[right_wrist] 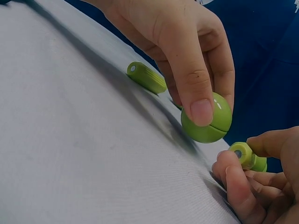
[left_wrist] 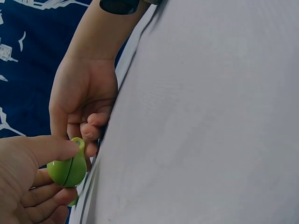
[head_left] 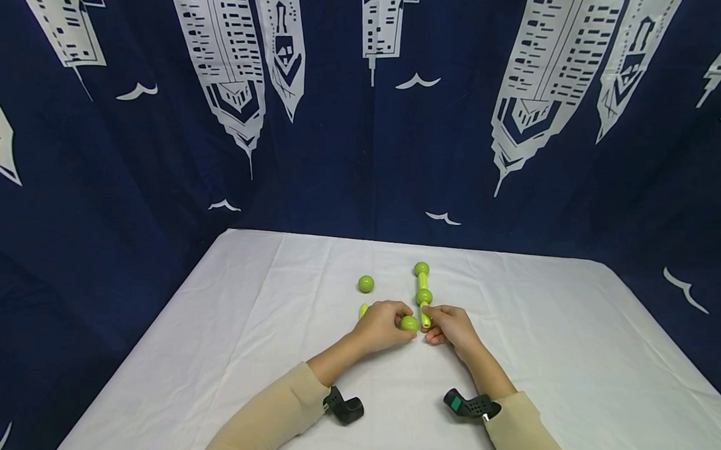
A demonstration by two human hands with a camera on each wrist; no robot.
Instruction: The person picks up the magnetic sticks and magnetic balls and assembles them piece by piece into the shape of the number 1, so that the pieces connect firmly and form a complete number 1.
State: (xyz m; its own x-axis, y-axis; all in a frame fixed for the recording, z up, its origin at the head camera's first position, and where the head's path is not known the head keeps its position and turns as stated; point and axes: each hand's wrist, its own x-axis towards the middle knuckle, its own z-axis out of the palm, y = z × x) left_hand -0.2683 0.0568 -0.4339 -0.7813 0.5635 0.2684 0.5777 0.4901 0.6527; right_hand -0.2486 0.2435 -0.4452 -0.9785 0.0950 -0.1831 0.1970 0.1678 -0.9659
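My left hand (head_left: 383, 326) pinches a green ball (head_left: 408, 324) between thumb and fingers; a seam line circles it in the right wrist view. My right hand (head_left: 453, 328) pinches the near tube (head_left: 426, 317) of a straight chain of balls and tubes. Along the chain away from me come a middle ball (head_left: 424, 296), another tube (head_left: 423, 282) and an end ball (head_left: 421, 268). In the right wrist view the tube's open end (right_wrist: 238, 153) faces the held ball, with a small gap between. Fingers hide part of both pieces.
A loose green ball (head_left: 366, 284) lies beyond my left hand on the white-covered table (head_left: 291, 287). Behind that hand lies a loose ribbed tube (right_wrist: 147, 78), partly hidden in the head view. A dark blue printed cloth (head_left: 346, 166) hangs behind the table.
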